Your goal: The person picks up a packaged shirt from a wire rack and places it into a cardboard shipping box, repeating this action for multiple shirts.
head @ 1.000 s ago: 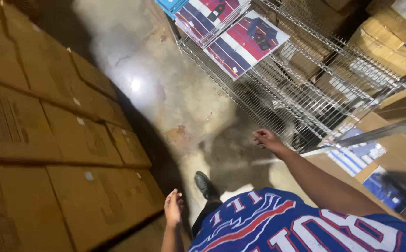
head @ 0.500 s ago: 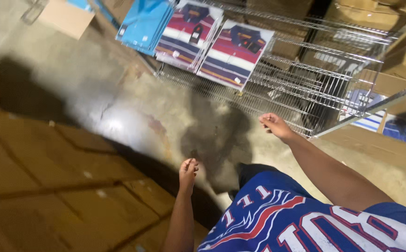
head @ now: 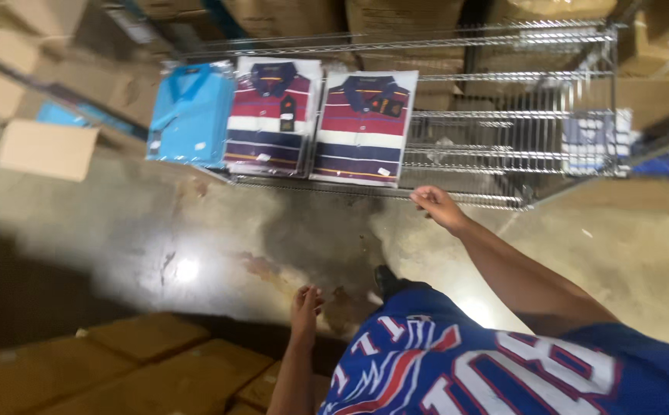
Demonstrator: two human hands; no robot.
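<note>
My right hand (head: 436,206) reaches forward with fingers curled, holding nothing, just at the front edge of a wire shelf cart (head: 504,138). My left hand (head: 304,306) hangs at my side, loosely open and empty, above the concrete floor. On the cart lie folded, bagged shirts: a light blue one (head: 191,115) on the left and two maroon, white and navy striped ones (head: 271,115) (head: 363,127) beside it. The nearest striped shirt is a little left of my right hand. I wear a blue jersey (head: 465,361) with white and red markings.
Brown cardboard boxes (head: 142,369) lie stacked at the lower left beside my left arm. More boxes (head: 46,150) stand at the upper left and behind the cart. The shiny concrete floor (head: 196,246) lies between. My dark shoe (head: 384,278) shows below the cart.
The view has swung so the cart now faces me squarely. My right hand has come nearer the cart's front edge; my left hand still hangs at my side.
</note>
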